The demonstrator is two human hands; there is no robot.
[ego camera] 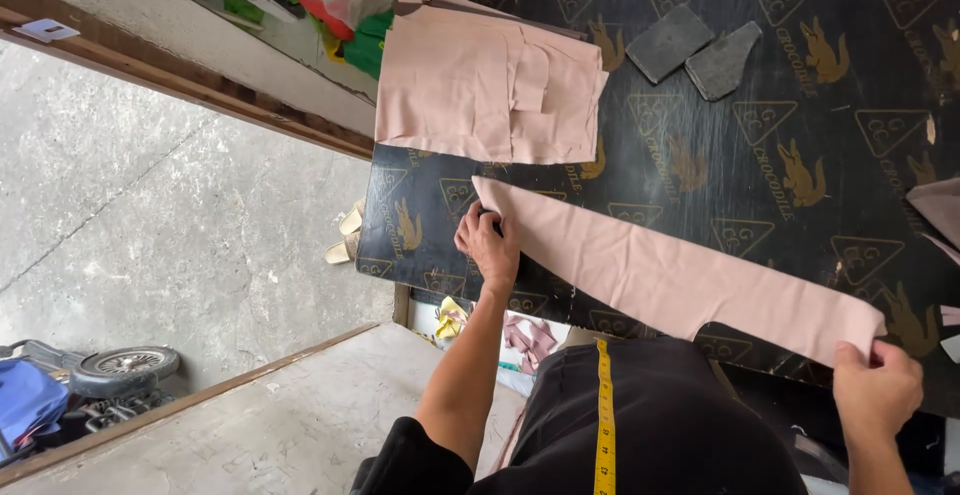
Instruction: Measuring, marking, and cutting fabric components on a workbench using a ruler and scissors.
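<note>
Pink fabric strip (670, 275) lay on the counter (800, 105); our left hand (488, 245) pressed one end, right hand (876, 387) pinched the other, best kept evenly taut.

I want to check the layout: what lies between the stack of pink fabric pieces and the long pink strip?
Only bare black board, seen in the head view, separates the stack from the strip.
</note>
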